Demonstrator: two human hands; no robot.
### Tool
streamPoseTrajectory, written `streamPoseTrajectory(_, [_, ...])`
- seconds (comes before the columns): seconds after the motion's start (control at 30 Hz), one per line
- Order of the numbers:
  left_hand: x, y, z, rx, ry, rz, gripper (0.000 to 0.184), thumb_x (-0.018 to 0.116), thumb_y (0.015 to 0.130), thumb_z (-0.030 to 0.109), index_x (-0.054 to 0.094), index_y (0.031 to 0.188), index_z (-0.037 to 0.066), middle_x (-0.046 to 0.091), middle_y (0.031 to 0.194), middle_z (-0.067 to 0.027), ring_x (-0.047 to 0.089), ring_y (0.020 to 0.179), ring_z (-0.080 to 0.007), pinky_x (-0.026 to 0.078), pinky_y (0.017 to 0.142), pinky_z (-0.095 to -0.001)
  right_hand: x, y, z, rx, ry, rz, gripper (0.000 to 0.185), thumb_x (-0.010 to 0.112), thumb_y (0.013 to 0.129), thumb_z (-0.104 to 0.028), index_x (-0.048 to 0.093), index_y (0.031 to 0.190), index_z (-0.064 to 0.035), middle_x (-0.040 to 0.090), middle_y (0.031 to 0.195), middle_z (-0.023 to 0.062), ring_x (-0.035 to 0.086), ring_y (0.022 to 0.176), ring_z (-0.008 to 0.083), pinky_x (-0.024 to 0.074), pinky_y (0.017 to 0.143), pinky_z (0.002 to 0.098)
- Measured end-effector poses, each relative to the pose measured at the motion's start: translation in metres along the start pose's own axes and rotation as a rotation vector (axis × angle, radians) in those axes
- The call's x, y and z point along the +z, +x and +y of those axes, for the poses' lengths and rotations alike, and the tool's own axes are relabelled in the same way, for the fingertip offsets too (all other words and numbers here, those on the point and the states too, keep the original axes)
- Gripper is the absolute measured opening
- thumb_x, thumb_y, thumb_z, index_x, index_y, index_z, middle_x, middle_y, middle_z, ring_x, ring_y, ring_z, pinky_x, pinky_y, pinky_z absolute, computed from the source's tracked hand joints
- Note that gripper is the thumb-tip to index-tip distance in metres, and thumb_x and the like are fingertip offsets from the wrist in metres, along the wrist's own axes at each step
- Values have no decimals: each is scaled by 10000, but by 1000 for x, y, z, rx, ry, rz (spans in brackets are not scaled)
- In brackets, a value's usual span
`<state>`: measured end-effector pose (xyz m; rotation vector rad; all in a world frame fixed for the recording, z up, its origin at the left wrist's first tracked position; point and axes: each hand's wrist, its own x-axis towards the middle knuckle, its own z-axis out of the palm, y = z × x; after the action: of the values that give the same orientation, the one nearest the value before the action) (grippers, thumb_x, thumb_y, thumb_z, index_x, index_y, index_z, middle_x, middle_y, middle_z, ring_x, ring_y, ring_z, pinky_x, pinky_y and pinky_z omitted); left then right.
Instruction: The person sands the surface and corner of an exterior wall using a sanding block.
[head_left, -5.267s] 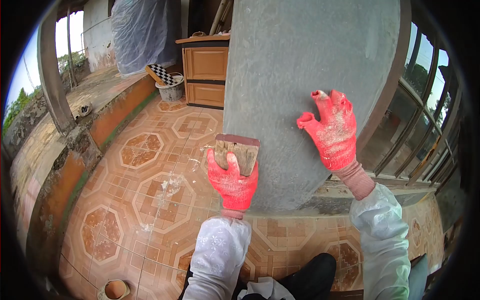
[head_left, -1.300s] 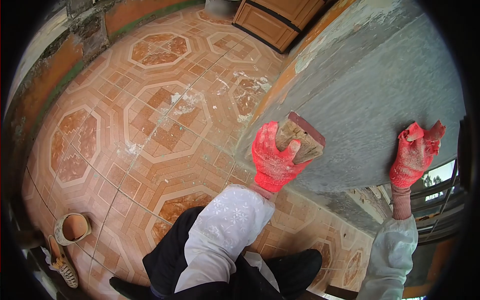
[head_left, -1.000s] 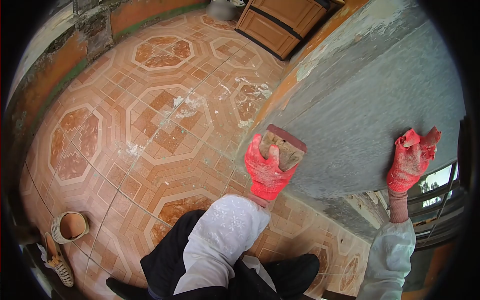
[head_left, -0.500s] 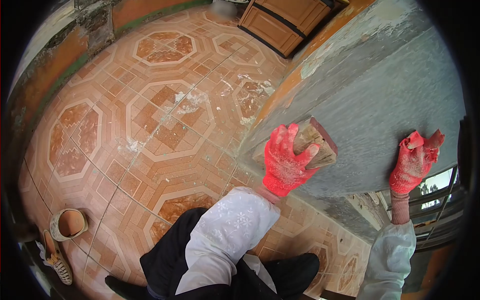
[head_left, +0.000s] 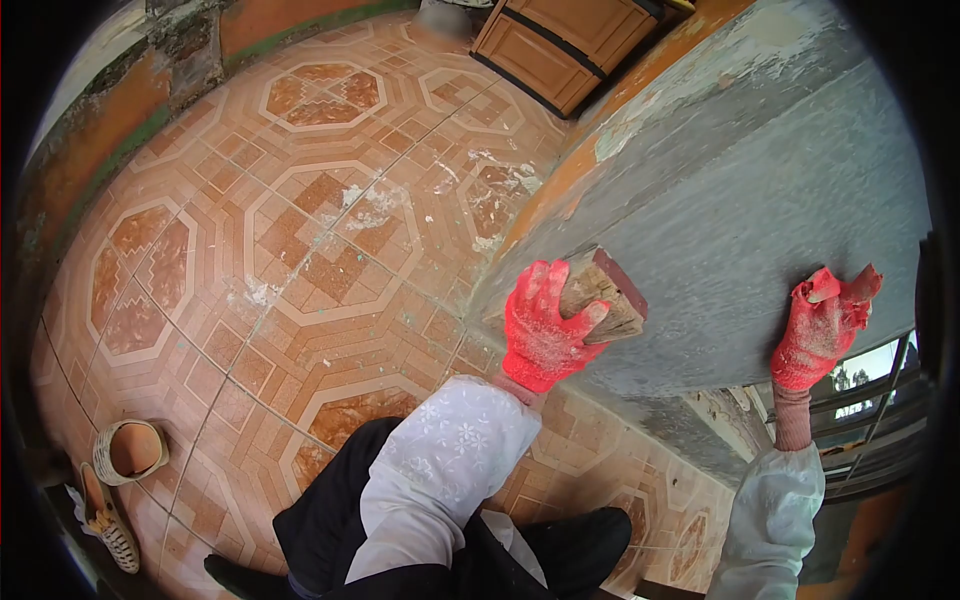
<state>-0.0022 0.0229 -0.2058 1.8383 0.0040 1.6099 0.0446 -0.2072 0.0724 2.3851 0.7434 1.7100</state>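
Note:
My left hand, in a dusty red glove, is closed over a rough wooden block with a dark red face along one edge. It presses the block against the grey plastered wall, low down near the wall's left corner. My right hand, also in a dusty red glove, rests against the same wall farther right. Its fingers look curled, and a reddish flap sticks out at their tips. Whether that flap is loose glove or a separate piece, I cannot tell.
Patterned floor tiles carry white specks and smears. A brown panelled cabinet stands at the back. At lower left are a round container and a shoe. A window is at the right, beyond my right wrist.
My left hand has slid left and slightly down along the wall with the wooden block. My right hand stays at nearly the same place, and the view has shifted a little.

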Motion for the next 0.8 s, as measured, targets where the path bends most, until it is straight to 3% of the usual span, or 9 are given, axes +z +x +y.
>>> streamPoseTrajectory(0.1, [7,-76,-46,-121,41,211,785,945,599,386,532,1242,206,495,1376,-219,547,1157,-476,468,910,-604,-2,-4,-1,51,-87,-57,304,793,819,-137,709,1108,-93,666,1149,107,617,1060,320,477,945,415])
streamPoseTrajectory(0.23, [11,-61,-23,-418,-7,105,914,954,582,372,474,1344,221,491,1367,-235,549,1161,-469,475,907,-600,-1,-3,0,23,64,14,353,843,783,-129,698,1096,-57,664,1131,71,621,1030,255,484,916,384])
streamPoseTrajectory(0.3, [-3,19,12,-269,93,44,1023,953,580,356,398,1422,182,483,1369,-250,557,1144,-461,487,898,-581,3,-4,2,26,40,12,362,845,780,-122,694,1102,-52,661,1132,65,618,1032,248,483,918,381])
streamPoseTrajectory(0.33, [-1,26,9,-270,89,42,1023,953,580,356,398,1422,182,483,1369,-250,557,1144,-461,487,898,-581,5,-6,4,59,111,21,356,844,780,-119,693,1096,-53,662,1127,66,620,1023,248,484,914,379])
streamPoseTrajectory(0.4, [-1,29,8,-25,25,51,955,948,579,338,431,1352,118,475,1373,-260,564,1120,-462,492,885,-579,-2,-6,2,89,178,5,350,843,780,-116,693,1090,-54,663,1123,66,621,1014,248,485,910,378])
streamPoseTrajectory(0.53, [-1,-50,-37,-54,85,145,896,945,578,331,451,1286,88,469,1369,-280,564,1112,-478,493,877,-586,-5,-3,-5,30,44,-67,304,811,799,-125,699,1077,-75,660,1108,92,617,1011,290,480,906,399])
streamPoseTrajectory(0.6, [-2,-62,-38,-251,171,94,873,948,570,327,460,1258,102,463,1368,-297,557,1129,-498,489,877,-597,-1,-4,-2,36,29,-56,285,785,811,-131,699,1080,-93,652,1121,115,610,1024,326,473,918,423])
streamPoseTrajectory(0.77, [0,20,5,-266,84,109,874,949,571,335,466,1261,102,479,1354,-279,560,1114,-502,494,875,-582,-8,3,-13,-20,-94,-68,304,800,798,-152,697,1077,-85,664,1116,118,613,1031,331,477,918,431])
streamPoseTrajectory(0.8, [-1,28,5,-148,52,85,876,950,573,338,466,1269,120,484,1353,-265,563,1106,-496,495,875,-580,-8,2,-11,-20,-101,-73,304,800,798,-152,697,1077,-85,664,1116,118,613,1031,331,477,918,431])
